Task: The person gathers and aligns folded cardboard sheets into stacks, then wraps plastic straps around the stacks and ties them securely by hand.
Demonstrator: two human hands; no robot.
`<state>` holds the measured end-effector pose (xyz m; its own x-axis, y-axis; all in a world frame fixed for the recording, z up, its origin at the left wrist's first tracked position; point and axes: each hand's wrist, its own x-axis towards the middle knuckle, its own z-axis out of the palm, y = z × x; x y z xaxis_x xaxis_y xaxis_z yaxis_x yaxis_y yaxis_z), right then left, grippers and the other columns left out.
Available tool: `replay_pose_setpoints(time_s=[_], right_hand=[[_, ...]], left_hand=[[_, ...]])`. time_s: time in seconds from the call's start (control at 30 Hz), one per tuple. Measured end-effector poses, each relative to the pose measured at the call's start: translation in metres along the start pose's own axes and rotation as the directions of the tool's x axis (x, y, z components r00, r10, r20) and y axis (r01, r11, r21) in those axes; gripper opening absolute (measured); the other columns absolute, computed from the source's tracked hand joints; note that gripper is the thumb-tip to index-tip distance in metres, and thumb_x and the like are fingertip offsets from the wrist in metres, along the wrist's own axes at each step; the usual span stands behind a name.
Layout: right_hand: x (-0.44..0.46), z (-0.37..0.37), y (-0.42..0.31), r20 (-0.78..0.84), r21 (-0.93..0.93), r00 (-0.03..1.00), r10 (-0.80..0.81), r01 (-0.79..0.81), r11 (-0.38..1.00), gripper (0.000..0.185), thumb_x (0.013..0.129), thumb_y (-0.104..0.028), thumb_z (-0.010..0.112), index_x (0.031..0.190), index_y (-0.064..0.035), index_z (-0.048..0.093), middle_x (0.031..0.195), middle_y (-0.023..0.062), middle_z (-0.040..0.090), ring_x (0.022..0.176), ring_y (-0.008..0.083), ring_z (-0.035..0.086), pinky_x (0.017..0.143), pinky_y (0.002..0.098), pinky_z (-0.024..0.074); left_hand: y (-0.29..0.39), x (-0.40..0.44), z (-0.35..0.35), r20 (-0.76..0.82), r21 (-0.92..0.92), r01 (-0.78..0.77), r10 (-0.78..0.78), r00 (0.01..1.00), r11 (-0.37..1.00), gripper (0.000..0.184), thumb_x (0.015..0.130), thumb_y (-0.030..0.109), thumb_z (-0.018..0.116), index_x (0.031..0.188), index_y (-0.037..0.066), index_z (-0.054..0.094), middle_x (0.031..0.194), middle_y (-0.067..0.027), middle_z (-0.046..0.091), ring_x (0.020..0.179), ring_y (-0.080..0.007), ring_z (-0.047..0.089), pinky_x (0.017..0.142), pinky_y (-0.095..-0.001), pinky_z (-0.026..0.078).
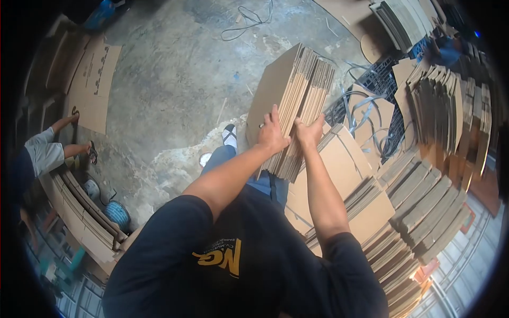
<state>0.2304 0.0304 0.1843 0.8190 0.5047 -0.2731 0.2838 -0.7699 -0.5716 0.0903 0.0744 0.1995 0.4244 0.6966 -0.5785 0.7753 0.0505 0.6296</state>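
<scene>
A thick stack of flattened cardboard boxes [275, 79] stands on edge in front of my legs, split by a narrow gap into two bundles. My left hand [273, 133] is closed over the left bundle, its fingers on the cardboard's outer face and edges. Against the right bundle rests my right hand [309, 131], the thumb near the gap and the fingers round the far side. The undersides of both hands are hidden. Just right of my right forearm lies a strapped bundle of flat cardboard [339, 159].
Several more cardboard stacks [429, 201] fill the right side. Loose grey strapping [371, 114] tangles over a black pallet [384, 79]. A person [47, 148] is at the left by a cardboard sheet [95, 85]. A blue strap roll [116, 213] sits on the concrete floor [175, 69].
</scene>
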Motion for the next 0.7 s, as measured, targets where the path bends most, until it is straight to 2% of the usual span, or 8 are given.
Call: replay_pose_setpoints(time_s=[0.1, 0.2, 0.37, 0.47, 0.53, 0.6, 0.67, 0.7], right_hand=[[0.017, -0.010, -0.010, 0.222, 0.413, 0.965, 0.142, -0.225, 0.883, 0.080, 0.082, -0.033, 0.079, 0.143, 0.0075, 0.045, 0.130, 0.0248, 0.064, 0.122, 0.0335, 0.063, 0.105, 0.0399, 0.0472], [0.027, -0.011, -0.035, 0.127, 0.224, 0.991, 0.043, -0.071, 0.972, 0.086, 0.081, -0.044, 0.081, 0.141, 0.0070, 0.047, 0.130, 0.0258, 0.064, 0.122, 0.0356, 0.063, 0.106, 0.0405, 0.0468], [0.059, 0.004, -0.102, 0.070, -0.301, 0.990, 0.124, -0.098, 0.949, 0.140, 0.064, -0.068, 0.084, 0.160, 0.0039, 0.012, 0.160, 0.0359, 0.023, 0.146, 0.0448, 0.033, 0.114, 0.0547, 0.0364], [0.073, 0.015, -0.124, 0.062, -0.507, 0.958, 0.281, -0.213, 0.835, 0.153, 0.059, -0.072, 0.085, 0.162, 0.0016, -0.001, 0.160, 0.0348, 0.017, 0.148, 0.0462, 0.026, 0.113, 0.0615, 0.0347], [0.084, 0.022, -0.113, -0.023, -0.529, 0.957, 0.289, -0.257, 0.809, 0.155, 0.057, -0.073, 0.085, 0.162, 0.0002, -0.001, 0.158, 0.0335, 0.021, 0.146, 0.0458, 0.029, 0.111, 0.0639, 0.0357], [0.085, 0.025, -0.112, -0.029, -0.533, 0.963, 0.266, -0.240, 0.811, 0.155, 0.056, -0.074, 0.085, 0.162, -0.0002, -0.001, 0.156, 0.0321, 0.024, 0.144, 0.0451, 0.031, 0.110, 0.0626, 0.0365], [0.084, 0.029, -0.112, -0.031, -0.522, 0.968, 0.248, -0.227, 0.822, 0.156, 0.056, -0.075, 0.085, 0.162, -0.0003, -0.001, 0.155, 0.0315, 0.025, 0.143, 0.0449, 0.032, 0.110, 0.0622, 0.0367], [0.082, 0.030, -0.114, -0.026, -0.511, 0.969, 0.244, -0.223, 0.830, 0.156, 0.055, -0.076, 0.085, 0.162, -0.0003, -0.001, 0.155, 0.0317, 0.025, 0.143, 0.0450, 0.032, 0.110, 0.0624, 0.0366]], left_hand=[[-0.016, 0.007, -0.012, 0.072, 0.013, -0.048, 0.047, 0.996, 0.999, 0.131, 0.071, 0.036, 0.086, 0.161, 0.004, -0.004, 0.147, -0.0332, 0.034, 0.120, -0.0511, 0.058, 0.102, -0.0506, 0.052], [-0.022, 0.013, -0.017, 0.167, -0.037, -0.093, 0.098, 0.981, 0.995, 0.128, 0.077, 0.048, 0.080, 0.161, 0.003, -0.006, 0.151, -0.0339, 0.031, 0.128, -0.0510, 0.051, 0.109, -0.0512, 0.047], [-0.023, 0.013, -0.005, 0.257, -0.279, 0.030, 0.044, 0.965, 0.960, 0.100, 0.095, 0.061, 0.055, 0.161, -0.001, 0.011, 0.158, -0.0280, 0.029, 0.146, -0.0444, 0.035, 0.121, -0.0491, 0.032], [-0.078, 0.027, 0.048, 0.138, -0.734, 0.144, -0.061, 0.989, 0.663, 0.084, 0.099, 0.061, 0.050, 0.156, 0.001, 0.035, 0.152, -0.0254, 0.044, 0.142, -0.0400, 0.044, 0.118, -0.0467, 0.034], [-0.123, 0.021, 0.082, 0.287, -0.841, 0.374, -0.263, 0.921, 0.390, 0.076, 0.100, 0.061, 0.049, 0.150, 0.004, 0.048, 0.148, -0.0214, 0.053, 0.140, -0.0327, 0.047, 0.117, -0.0434, 0.034], [-0.174, 0.004, 0.103, 0.426, -0.760, 0.504, -0.271, 0.863, 0.410, 0.075, 0.101, 0.063, 0.046, 0.155, 0.011, 0.043, 0.159, -0.0175, 0.042, 0.144, -0.0307, 0.041, 0.119, -0.0451, 0.028], [-0.160, -0.026, 0.081, 0.726, -0.623, 0.780, -0.330, 0.603, 0.053, 0.090, 0.092, 0.076, 0.050, 0.155, 0.013, 0.043, 0.157, -0.0172, 0.046, 0.144, -0.0339, 0.042, 0.117, -0.0534, 0.030], [-0.153, -0.038, 0.079, 0.762, -0.638, 0.762, -0.226, 0.606, -0.109, 0.090, 0.091, 0.077, 0.051, 0.155, 0.013, 0.043, 0.157, -0.0162, 0.046, 0.143, -0.0336, 0.043, 0.117, -0.0524, 0.031]])
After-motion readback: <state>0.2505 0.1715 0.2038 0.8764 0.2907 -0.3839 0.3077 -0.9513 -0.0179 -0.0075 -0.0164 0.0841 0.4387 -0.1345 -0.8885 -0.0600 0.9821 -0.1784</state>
